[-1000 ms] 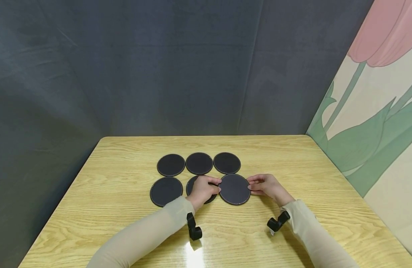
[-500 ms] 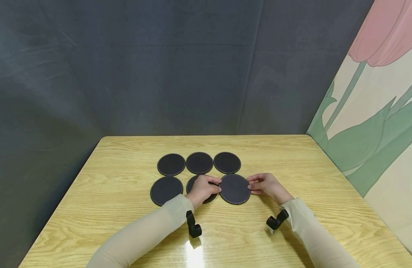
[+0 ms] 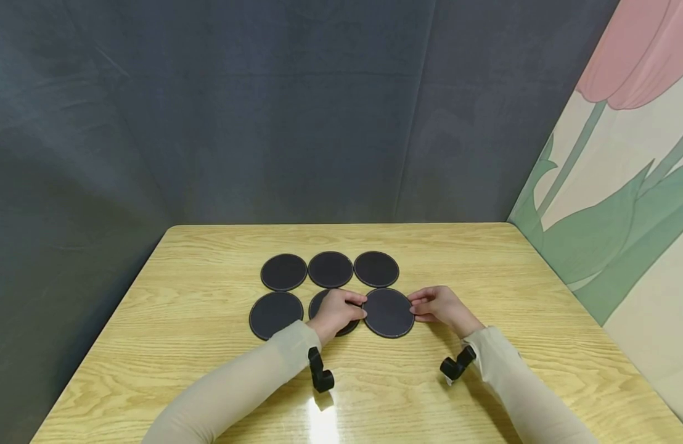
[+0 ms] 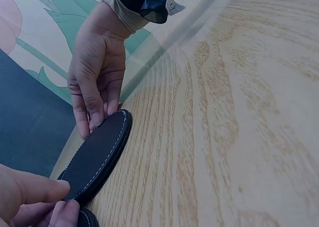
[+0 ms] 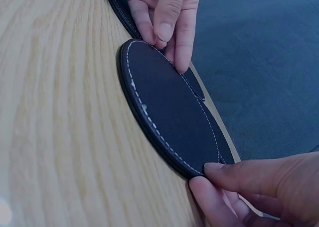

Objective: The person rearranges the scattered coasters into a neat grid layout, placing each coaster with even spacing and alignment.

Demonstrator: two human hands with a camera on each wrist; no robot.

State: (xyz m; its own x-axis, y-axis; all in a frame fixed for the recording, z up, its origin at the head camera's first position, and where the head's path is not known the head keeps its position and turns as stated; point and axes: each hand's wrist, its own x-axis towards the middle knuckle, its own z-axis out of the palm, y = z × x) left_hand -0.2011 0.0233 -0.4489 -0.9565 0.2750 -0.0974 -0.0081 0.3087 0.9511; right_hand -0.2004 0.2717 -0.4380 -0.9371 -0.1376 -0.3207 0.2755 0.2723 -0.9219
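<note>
A round black coaster (image 3: 389, 313) with pale stitching round its rim lies at the right end of the front row, between both hands. My left hand (image 3: 336, 314) pinches its left edge with thumb and fingers. On the opposite edge, my right hand (image 3: 444, 308) grips with thumb and fingertips. In the right wrist view the coaster (image 5: 169, 107) shows a thick, layered edge, close over the wooden surface. Beneath my left hand, another black coaster (image 3: 317, 303) is partly hidden.
Behind stand three more coasters in a row: left (image 3: 283, 272), middle (image 3: 330, 269) and right (image 3: 376, 269). One further coaster (image 3: 276, 315) lies at the front left. The wooden table (image 3: 208, 259) meets a dark curtain (image 3: 291, 123) and a flower-painted wall (image 3: 613, 246).
</note>
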